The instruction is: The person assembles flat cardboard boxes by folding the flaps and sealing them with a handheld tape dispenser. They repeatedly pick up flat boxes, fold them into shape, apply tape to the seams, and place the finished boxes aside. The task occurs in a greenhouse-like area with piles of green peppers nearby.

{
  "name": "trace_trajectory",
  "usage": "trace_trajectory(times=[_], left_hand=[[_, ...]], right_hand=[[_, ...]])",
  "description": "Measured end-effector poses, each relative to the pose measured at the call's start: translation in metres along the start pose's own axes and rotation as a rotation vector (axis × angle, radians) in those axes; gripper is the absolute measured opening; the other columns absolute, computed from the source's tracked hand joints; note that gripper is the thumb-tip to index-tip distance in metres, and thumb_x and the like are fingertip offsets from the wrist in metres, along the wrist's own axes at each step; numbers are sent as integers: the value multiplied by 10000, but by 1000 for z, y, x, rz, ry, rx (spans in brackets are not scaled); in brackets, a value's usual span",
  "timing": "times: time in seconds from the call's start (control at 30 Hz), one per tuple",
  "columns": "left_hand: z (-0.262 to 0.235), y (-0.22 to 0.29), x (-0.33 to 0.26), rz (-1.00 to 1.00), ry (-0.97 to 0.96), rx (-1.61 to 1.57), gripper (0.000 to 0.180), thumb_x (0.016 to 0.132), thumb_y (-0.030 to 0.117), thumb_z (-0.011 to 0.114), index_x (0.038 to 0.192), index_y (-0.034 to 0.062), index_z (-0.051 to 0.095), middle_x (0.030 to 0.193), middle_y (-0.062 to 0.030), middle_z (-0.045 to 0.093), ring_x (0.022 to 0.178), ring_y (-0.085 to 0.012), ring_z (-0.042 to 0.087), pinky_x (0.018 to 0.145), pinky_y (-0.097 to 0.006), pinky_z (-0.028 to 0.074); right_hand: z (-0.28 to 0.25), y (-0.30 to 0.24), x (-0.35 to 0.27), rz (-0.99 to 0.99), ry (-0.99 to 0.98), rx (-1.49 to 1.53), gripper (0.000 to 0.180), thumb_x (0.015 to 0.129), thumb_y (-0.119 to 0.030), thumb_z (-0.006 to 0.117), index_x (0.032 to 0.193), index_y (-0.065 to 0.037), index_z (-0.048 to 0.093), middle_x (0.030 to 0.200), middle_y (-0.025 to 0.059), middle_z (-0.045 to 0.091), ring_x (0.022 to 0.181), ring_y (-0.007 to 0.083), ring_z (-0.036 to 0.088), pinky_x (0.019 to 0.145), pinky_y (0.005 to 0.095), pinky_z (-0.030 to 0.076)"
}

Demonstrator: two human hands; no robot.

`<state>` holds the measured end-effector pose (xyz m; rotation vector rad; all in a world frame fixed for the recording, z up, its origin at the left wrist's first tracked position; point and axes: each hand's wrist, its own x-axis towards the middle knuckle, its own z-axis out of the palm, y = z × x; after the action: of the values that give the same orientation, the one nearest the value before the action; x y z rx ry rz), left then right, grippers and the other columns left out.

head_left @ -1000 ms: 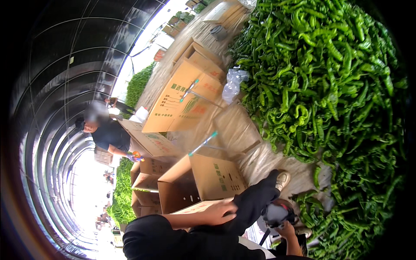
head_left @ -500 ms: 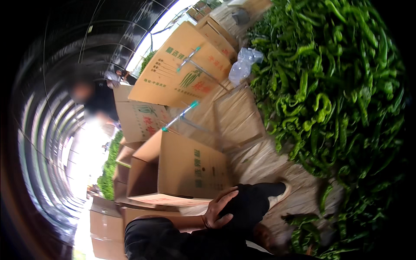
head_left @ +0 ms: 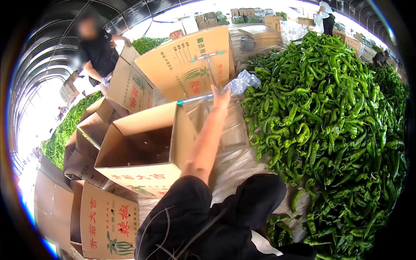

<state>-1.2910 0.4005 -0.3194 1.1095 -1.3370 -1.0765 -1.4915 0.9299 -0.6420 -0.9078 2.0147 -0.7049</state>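
My left hand point(head_left: 221, 96) is stretched out ahead at the end of a bare forearm. It closes round the near crossbar of a thin metal frame point(head_left: 197, 99) with teal end caps. A crumpled clear plastic bag point(head_left: 243, 82) lies right beyond my fingers; whether they touch it is hard to tell. Left of the forearm stands an open, tall cardboard box point(head_left: 143, 175), its dark inside showing a few small specks. To the right rises a big heap of long green peppers point(head_left: 329, 112). My right hand is out of sight.
Printed cardboard boxes point(head_left: 106, 223) crowd the left side, and a large box point(head_left: 186, 65) stands behind the frame. A person in black point(head_left: 102, 54) handles a box point(head_left: 130, 86) at the far left. Brown sheeting point(head_left: 229, 167) covers the ground. A grey bucket point(head_left: 246, 43) sits farther back.
My left hand has left my knee and reached forward to the metal frame. The view has levelled out, showing more of the boxes and the pepper heap.
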Motion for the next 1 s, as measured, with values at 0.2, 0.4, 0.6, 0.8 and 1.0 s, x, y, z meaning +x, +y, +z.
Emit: trace_trajectory(times=[0.2, 0.4, 0.6, 0.8, 1.0], left_hand=[[-87, -35, -238, 535, -777, 401, 567, 887, 302, 634, 1350, 36, 446, 1242, -136, 591, 1148, -267, 546, 987, -390, 409], [-315, -245, -397, -471, -525, 1237, 558, 807, 376, 677, 1269, 93, 542, 1210, -179, 591, 1140, -403, 530, 948, -463, 445], [-428, -366, -525, -1143, -715, 1274, 869, 639, 493, 778, 1315, 48, 459, 1368, -184, 458, 1246, -371, 453, 992, -493, 426], [-385, -397, -485, -755, -804, 1375, 1079, 543, 361, 887, 1436, 178, 309, 1509, -148, 263, 1386, -365, 253, 1016, -544, 406], [-359, -458, -485, -1035, -846, 1266, 1140, 600, 202, 870, 1495, 179, 166, 1573, -88, 122, 1429, -340, 177, 1095, -613, 229]], right_hand=[[9, 54, -33, 74, 12, -90, 675, 780, -472, 654, 1310, -140, 402, 1346, 153, 355, 1218, 391, 383, 955, 536, 385], [64, 59, -71, 94, -156, -123, 629, 778, -447, 654, 1272, -122, 438, 1299, 163, 399, 1182, 388, 419, 938, 520, 400], [80, 39, -88, 129, -230, -201, 585, 776, -422, 654, 1233, -105, 473, 1252, 173, 443, 1145, 385, 455, 921, 504, 415], [94, 16, -95, 190, -234, -252, 542, 774, -398, 654, 1195, -88, 509, 1205, 183, 487, 1108, 382, 491, 905, 488, 430], [115, -17, -76, 179, -186, -293, 501, 772, -373, 654, 1156, -71, 545, 1158, 193, 531, 1071, 378, 527, 888, 472, 445]])
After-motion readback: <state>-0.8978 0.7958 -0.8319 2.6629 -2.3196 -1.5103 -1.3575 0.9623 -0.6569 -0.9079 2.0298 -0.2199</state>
